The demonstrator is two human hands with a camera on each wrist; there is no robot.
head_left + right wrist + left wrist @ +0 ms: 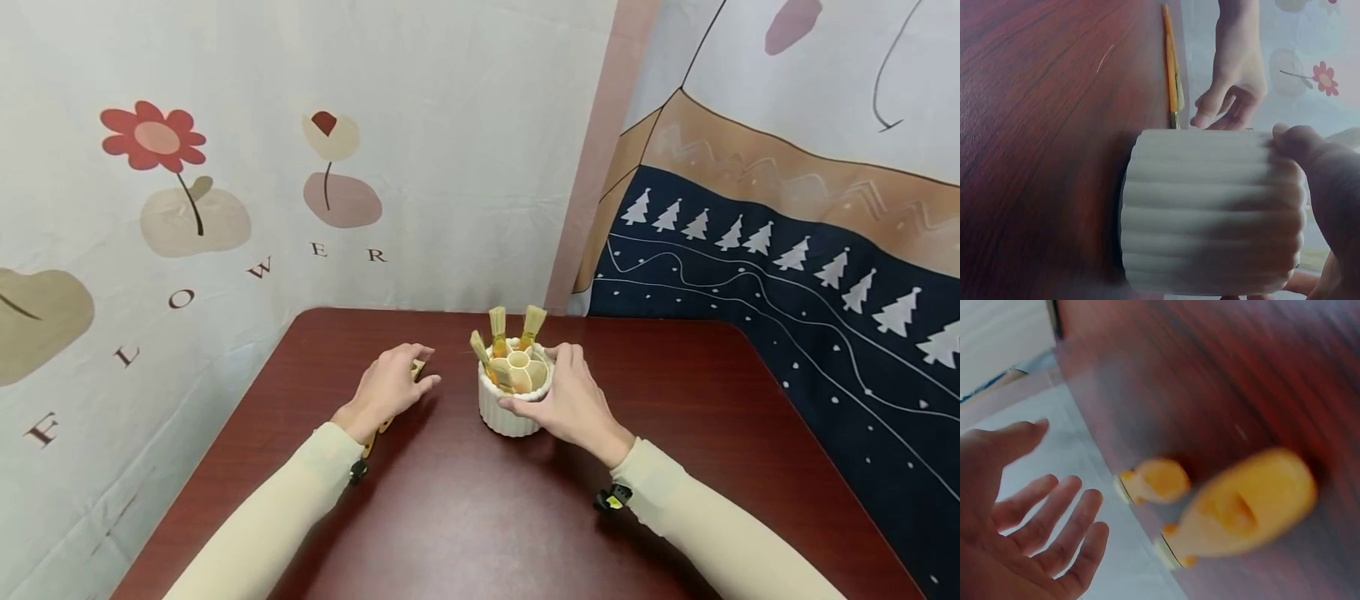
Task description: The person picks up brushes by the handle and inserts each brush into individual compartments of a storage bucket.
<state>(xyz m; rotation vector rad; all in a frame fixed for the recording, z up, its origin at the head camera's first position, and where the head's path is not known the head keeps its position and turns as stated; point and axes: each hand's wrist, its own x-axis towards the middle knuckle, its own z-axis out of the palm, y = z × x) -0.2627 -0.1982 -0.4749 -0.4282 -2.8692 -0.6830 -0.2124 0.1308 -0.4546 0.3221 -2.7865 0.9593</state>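
On the left, one left hand (pixel 392 385), thumb and fingers loosely apart, grips nothing above two orange brushes (pixel 1244 509) lying on the table (pixel 690 433); its forearm slants in from near left. Right of it stands one white ribbed pot (pixel 501 417), at least three brushes bristles-up (pixel 498 325) inside. One right hand (pixel 576 402) curls thumb and fingers round its rim, forearm angled from near right
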